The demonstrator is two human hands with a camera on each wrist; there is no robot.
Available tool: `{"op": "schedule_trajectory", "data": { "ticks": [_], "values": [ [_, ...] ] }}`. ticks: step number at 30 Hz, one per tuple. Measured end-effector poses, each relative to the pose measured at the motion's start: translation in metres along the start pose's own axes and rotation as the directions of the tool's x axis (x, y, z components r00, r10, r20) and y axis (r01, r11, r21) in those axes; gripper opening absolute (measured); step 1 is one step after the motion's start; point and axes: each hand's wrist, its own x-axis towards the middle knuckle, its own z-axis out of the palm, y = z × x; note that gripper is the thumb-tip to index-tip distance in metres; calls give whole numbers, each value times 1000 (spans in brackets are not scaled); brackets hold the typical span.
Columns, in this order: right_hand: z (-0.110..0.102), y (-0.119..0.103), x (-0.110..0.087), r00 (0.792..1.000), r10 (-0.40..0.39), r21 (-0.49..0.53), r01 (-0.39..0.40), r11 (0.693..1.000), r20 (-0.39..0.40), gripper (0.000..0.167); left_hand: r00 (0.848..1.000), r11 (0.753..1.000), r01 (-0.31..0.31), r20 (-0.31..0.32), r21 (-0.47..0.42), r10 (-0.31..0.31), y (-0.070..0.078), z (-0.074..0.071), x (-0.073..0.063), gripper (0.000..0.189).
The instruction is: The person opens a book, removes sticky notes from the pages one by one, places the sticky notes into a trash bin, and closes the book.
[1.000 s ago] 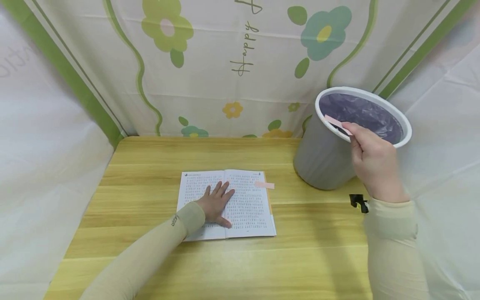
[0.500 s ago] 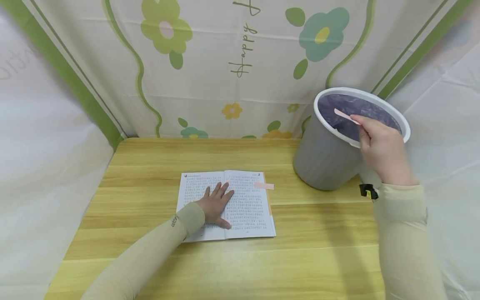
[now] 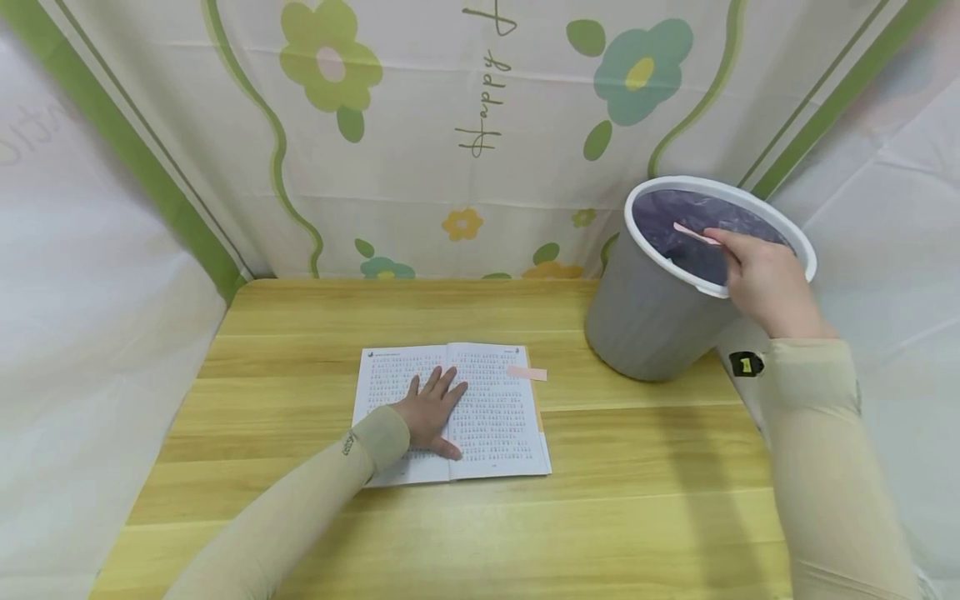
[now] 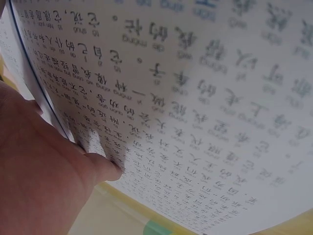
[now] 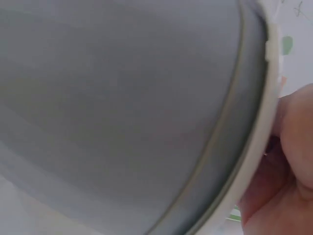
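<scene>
My left hand (image 3: 431,415) lies flat with spread fingers on an open book (image 3: 495,425) of printed text. The left wrist view shows its thumb resting on the page (image 4: 205,112). From the book's right edge a pink sticky tab (image 3: 528,373) sticks out. Over the mouth of a grey trash bin (image 3: 637,308), my right hand (image 3: 772,287) pinches a thin pink paper strip (image 3: 693,234) between thumb and fingers. In the right wrist view the bin's outer wall (image 5: 122,107) fills most of the picture, and the hand (image 5: 293,166) shows beyond the rim.
The bin has a white rim (image 3: 637,233) and a dark plastic liner (image 3: 675,204). It stands at the back right of the wooden table (image 3: 300,317). A flowered cloth (image 3: 420,125) hangs behind, with white sheets on both sides.
My right hand has moved right with the paper strip, from over the bin's near rim to over its opening. The left hand has stayed on the book.
</scene>
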Motion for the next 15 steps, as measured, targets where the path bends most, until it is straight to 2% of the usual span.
{"op": "schedule_trajectory", "data": {
  "ticks": [9, 15],
  "values": [
    [1, 17, 19, 993, -25, -47, 30, 998, 113, 33, 1000, 1000, 7, 6, -7, -7, 0, 1, 1, 126],
    [0, 21, 27, 978, -5, -89, 24, 996, 208, 36, 1000, 1000, 8, 6, 0, -8, 0, 2, 1, 125]
  ]
}}
